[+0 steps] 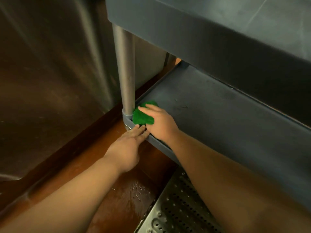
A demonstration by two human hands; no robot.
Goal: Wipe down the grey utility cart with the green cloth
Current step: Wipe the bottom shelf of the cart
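Observation:
The grey utility cart [218, 105] fills the right of the view, its lower shelf seen from above and an upper shelf overhanging it. The green cloth [142, 116] lies bunched in the shelf's near left corner, beside the metal leg post [126, 73]. My right hand [159, 121] presses on the cloth with straight fingers laid over it. My left hand [129, 142] reaches from the left, and its straight fingertips touch the shelf's front rim just below the cloth.
A stainless steel panel [50, 73] stands to the left of the cart. The floor [117, 190] is reddish-brown and looks wet. A perforated metal plate [176, 207] lies on the floor at the bottom centre, under my right forearm.

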